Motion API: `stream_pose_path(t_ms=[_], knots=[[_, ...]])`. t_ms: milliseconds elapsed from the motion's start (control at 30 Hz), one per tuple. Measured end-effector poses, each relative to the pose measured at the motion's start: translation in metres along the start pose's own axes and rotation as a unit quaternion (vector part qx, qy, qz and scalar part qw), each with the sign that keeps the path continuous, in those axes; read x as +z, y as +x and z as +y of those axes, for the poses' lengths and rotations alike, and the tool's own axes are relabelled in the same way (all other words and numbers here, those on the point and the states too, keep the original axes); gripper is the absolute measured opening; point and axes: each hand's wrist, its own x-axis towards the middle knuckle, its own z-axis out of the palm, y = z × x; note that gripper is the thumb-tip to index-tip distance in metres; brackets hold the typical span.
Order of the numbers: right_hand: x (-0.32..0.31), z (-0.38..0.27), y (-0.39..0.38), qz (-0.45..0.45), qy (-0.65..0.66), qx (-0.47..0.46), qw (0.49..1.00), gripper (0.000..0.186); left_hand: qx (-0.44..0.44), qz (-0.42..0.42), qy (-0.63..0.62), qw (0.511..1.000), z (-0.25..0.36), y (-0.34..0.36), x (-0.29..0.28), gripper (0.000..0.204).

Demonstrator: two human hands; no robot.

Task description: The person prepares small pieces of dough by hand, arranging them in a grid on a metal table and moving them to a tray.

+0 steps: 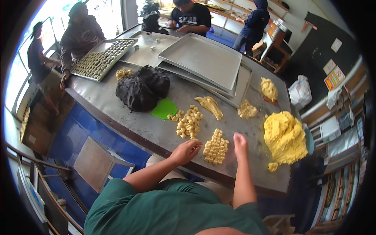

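Note:
My left hand (186, 152) is beside the near end of a loose pile of pale dough balls (188, 123). Its fingers are curled together, and whatever they may hold is hidden. To the right, my right hand (241, 145) is raised over the metal table, its fingertips smeared by motion. Between the hands lies a tight block of small pale dough pieces (216, 148) set in rows. A strip of pale dough (209, 107) rests beyond them. Further right sits a large crumbly yellow mound (285, 137), with a small yellow lump (272, 167) near it.
A big black dough mass (137, 92) lies at the left beside a green scraper (164, 109). Stacked metal trays (201, 58) fill the far middle. A tray of small rounds (102, 60) stands far left, by a person (80, 33). Another person (192, 17) works across the table.

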Motion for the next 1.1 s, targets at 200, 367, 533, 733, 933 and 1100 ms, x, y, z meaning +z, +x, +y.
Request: stream_pose_path(t_ms=[200, 367, 533, 733, 933, 1100], knots=[[-0.005, -0.017, -0.021, -0.055, -0.197, -0.105, 0.973, 0.023, 0.055, 0.020, -0.073, 0.996, -0.023, 0.003, 0.007, 0.024], [-0.012, -0.021, -0.019, -0.151, -0.115, 0.007, 0.982, 0.023, 0.045, -0.014, -0.043, 0.998, 0.004, 0.003, 0.003, 0.022], [0.007, -0.005, -0.008, -0.124, -0.026, -0.019, 0.992, 0.025, 0.085, -0.035, -0.011, 0.996, -0.015, 0.001, 0.000, 0.020], [-0.019, 0.029, -0.026, 0.110, -0.193, -0.217, 0.951, 0.026, -0.006, -0.052, 0.024, 0.998, -0.009, 0.010, 0.015, 0.023], [0.001, 0.007, -0.029, 0.092, -0.077, -0.152, 0.981, 0.022, -0.025, -0.045, 0.020, 0.998, 0.010, 0.002, 0.003, 0.022], [-0.003, 0.016, -0.024, 0.091, -0.062, -0.078, 0.991, 0.018, -0.042, -0.010, -0.002, 0.999, -0.007, 0.017, 0.012, 0.014]])
